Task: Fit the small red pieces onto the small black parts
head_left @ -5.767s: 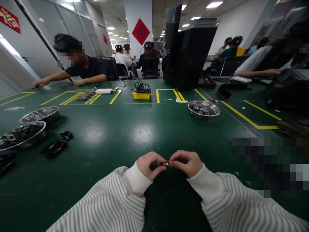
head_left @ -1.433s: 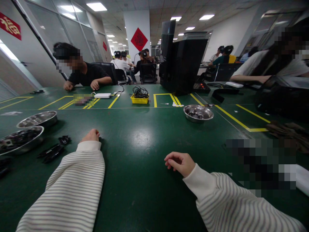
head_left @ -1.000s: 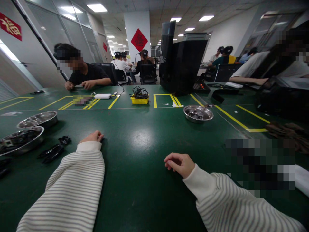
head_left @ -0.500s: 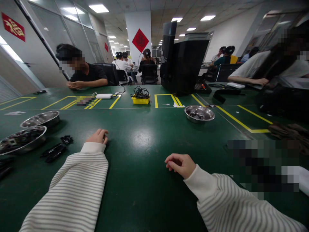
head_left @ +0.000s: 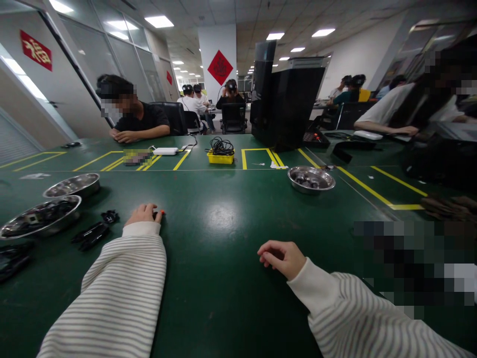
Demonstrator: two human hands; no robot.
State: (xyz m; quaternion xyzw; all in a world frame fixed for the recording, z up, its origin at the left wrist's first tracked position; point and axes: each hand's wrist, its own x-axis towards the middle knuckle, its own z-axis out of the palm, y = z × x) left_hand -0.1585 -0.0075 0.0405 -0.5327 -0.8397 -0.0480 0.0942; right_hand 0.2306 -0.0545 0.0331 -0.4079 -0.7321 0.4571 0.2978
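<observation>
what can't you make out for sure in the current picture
Head view, now:
- Orange-tipped piece: small and partly covered by the left hand, so its shape and any grip are unclear.
- Right hand: its curled fingers hide the palm.
- Dark parts in the near left bowl: too small and jumbled to count.
- Black bundle: cut off by the left edge.
- Right side: pixelation hides whatever lies there.

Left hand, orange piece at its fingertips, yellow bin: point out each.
Left hand (head_left: 142, 214): head view, back of hand.
Orange piece (head_left: 163, 212): head view, visible part.
Yellow bin (head_left: 220, 159): head view, front wall.
</observation>
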